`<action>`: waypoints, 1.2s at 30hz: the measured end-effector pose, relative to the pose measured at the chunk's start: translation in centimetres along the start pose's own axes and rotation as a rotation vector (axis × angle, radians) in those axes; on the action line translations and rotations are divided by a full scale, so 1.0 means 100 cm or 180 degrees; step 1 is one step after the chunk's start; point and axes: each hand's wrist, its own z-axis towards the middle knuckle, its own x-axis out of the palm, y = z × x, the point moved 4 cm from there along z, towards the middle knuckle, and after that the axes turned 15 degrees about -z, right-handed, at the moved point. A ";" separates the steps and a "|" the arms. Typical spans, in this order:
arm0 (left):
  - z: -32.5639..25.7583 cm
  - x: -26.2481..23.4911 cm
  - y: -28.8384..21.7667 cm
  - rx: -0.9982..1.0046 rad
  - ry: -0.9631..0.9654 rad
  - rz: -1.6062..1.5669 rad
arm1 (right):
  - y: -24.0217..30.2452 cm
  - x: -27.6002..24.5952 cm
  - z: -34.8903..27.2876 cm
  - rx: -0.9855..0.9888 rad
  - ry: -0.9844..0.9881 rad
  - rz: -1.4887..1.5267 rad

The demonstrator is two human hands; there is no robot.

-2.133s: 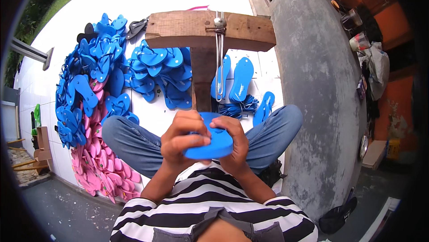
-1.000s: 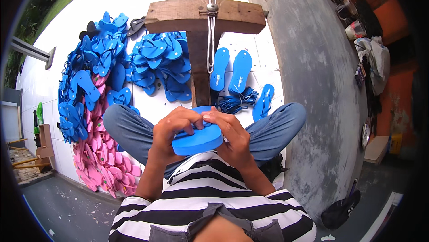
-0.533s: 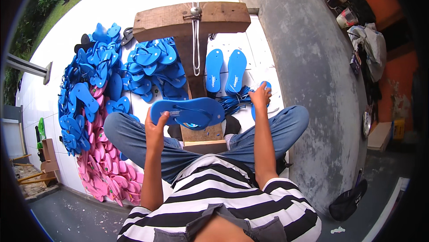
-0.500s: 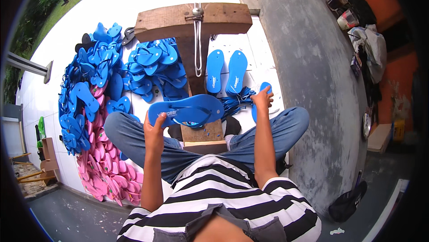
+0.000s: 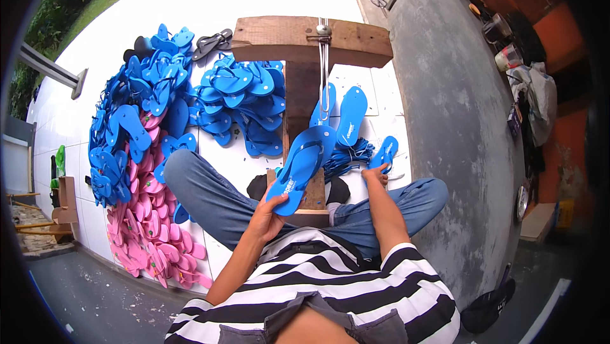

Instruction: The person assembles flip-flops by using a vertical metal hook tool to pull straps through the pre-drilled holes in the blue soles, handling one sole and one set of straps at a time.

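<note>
My left hand is closed on the heel end of a blue flip-flop, its strap fitted, holding it tilted above the wooden stand. To the right, my right hand grips the near end of a smaller-looking blue sole close to the floor. Beside that hand lies a bundle of blue straps. Farther off rest two blue soles; one sole shows fully, while the other sole is partly covered by the stand's metal rod and the held flip-flop.
Between my legs stands a T-shaped wooden stand with a looped metal rod. Heaps of blue flip-flops and pink flip-flops lie to the left. A grey ledge runs along the right, with scissors near its far end.
My left hand has turned the flip-flop from lying crosswise to slanting away from me. My right hand has shifted to the sole's near end. The whole view has swung slightly.
</note>
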 end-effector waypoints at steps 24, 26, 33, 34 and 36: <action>0.037 0.002 0.015 -0.0088 0.0320 0.0838 | -0.125 -0.235 -0.312 -0.3487 -0.1883 0.2170; 0.030 0.008 0.017 -0.0003 0.0472 0.0502 | -0.146 -0.220 -0.334 -0.3871 -0.1993 0.2048; 0.026 0.004 0.006 0.1115 -0.0026 0.0395 | -0.179 -0.170 -0.369 -0.4631 -0.2115 0.1005; 0.031 0.001 0.001 0.1275 0.0092 0.0564 | -0.180 -0.169 -0.368 -0.4669 -0.2036 0.0974; 0.028 0.011 -0.003 0.1157 0.0256 0.0469 | -0.175 -0.165 -0.365 -0.4674 -0.1708 0.0838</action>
